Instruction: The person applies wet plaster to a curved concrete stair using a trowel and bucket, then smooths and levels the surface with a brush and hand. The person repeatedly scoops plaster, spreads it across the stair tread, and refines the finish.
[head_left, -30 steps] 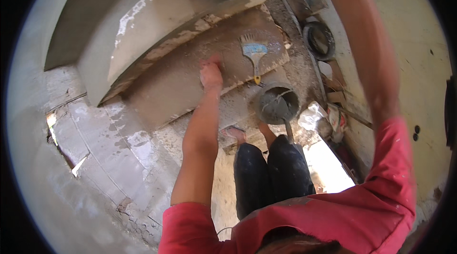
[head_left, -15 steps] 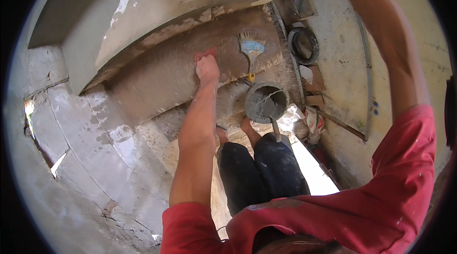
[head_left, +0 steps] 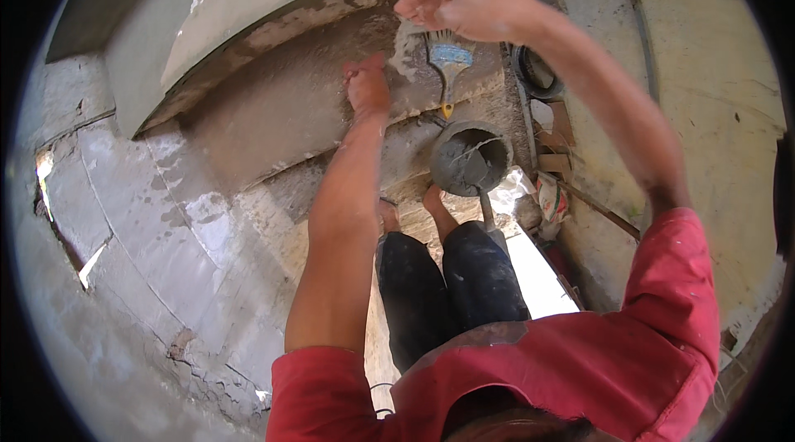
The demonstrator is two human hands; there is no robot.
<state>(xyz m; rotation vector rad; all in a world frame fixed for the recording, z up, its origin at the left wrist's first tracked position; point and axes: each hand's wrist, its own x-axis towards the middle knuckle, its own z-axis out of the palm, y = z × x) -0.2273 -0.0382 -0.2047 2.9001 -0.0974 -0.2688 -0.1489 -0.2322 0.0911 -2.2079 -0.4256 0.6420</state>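
Note:
My left hand (head_left: 366, 92) is closed on a flat red piece (head_left: 374, 62), pressed against the wet brown surface of a step (head_left: 273, 131). What kind of piece it is, I cannot make out. Raised to its right is my right hand (head_left: 468, 4), fingers bent and drawn together; whatever they may hold is hidden. Below that hand a wide brush (head_left: 451, 61) with a blue band lies on the step, its bristle tips close under the fingers. A pale grey wet-looking patch (head_left: 406, 51) spreads left of the bristles.
A round pail (head_left: 443, 173) of grey mix stands nearer me, a trowel-like handle (head_left: 486, 210) over its rim. Right of the step are a black ring-shaped container (head_left: 538, 73) and a wooden strip (head_left: 600, 208). A curved plastered ledge (head_left: 273, 28) overhangs the far side.
My right hand has come down from beside the dark basin at the top edge to above the brush. The pale patch has appeared on the step. My left hand stays almost in place.

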